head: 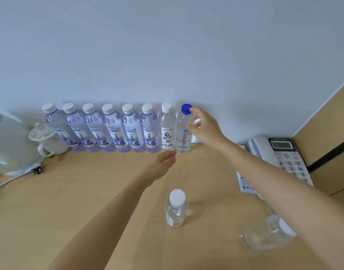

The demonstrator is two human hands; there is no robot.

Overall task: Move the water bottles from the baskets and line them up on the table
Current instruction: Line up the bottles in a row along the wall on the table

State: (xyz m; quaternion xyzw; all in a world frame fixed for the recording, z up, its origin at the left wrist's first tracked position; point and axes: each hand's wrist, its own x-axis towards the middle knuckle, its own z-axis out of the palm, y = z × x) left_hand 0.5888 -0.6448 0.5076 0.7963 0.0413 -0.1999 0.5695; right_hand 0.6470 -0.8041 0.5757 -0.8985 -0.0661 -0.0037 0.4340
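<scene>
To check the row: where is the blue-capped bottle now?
Head view: the blue-capped bottle stands at the row's right end, between the white-label bottle and the right hand.

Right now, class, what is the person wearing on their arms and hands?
Nothing that shows. The left hand and right hand are ungloved, and the arms behind them are bare, with no sleeves in view. No watch, bracelet or ring is visible.
</scene>
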